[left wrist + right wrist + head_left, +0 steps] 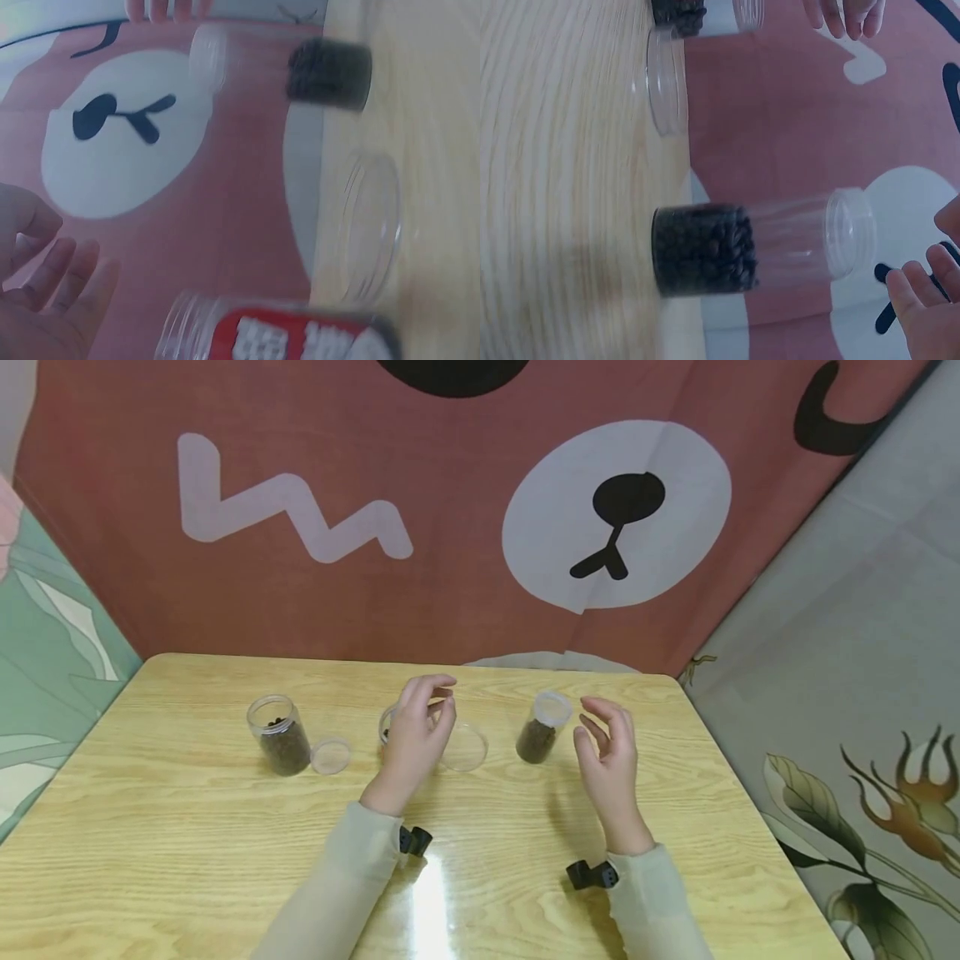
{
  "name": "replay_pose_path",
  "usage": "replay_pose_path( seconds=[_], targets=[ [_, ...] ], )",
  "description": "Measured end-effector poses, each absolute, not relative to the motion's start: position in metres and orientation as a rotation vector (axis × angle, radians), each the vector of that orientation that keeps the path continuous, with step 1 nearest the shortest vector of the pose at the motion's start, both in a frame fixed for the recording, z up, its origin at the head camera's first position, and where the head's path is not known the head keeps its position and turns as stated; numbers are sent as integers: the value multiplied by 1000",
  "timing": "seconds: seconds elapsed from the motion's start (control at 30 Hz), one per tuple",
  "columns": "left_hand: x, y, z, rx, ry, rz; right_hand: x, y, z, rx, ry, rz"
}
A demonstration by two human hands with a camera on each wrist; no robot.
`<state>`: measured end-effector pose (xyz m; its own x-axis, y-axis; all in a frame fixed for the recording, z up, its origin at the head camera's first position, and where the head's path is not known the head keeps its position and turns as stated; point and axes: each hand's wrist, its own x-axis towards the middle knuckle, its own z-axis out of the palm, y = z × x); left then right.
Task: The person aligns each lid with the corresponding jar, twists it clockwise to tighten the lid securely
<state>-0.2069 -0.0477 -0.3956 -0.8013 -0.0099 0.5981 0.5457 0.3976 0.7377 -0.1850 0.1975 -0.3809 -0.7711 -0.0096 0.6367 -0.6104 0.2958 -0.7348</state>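
In the head view my left hand [416, 727] hovers above a clear jar [385, 727] and hides most of it; its fingers bend loosely around nothing. The left wrist view shows that jar's red label [277, 337]. To the right stands another clear jar [543, 727], about half filled with dark beans [705, 250] and topped by a translucent cap [851, 232]. My right hand [611, 747] is held just right of this jar's top, fingers loosely bent and apart from it, holding nothing. A round clear lid [465, 748] lies on the table between the two jars.
At the left stands an uncapped clear jar [282, 739] with dark beans, beside a small clear lid [331, 755]. Everything rests on a wood-grain table [187, 852]. A red printed cloth [337, 602] hangs along its back edge, with patterned cloth at both sides.
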Motion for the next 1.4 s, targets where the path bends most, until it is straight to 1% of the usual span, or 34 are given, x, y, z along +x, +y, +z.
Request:
replay_pose_path(
  seconds=[0.3,0.5,0.73,0.97,1.4],
  targets=[
    [-208,-83,-391,-399,-2101,-1164,-182,181,-375,709,-2036,1466],
    [-209,-95,-395,-344,-2177,-1174,-191,182,-392,808,-2126,1407],
    [-209,-112,-398,-331,-2243,-1154,-189,166,-385,943,-2247,1320],
    [-209,-127,-402,-357,-2257,-1158,-206,161,-406,910,-2418,1259],
    [-210,-145,-407,-371,-2473,-1293,-213,143,-409,887,-2679,1134]
  ],
)
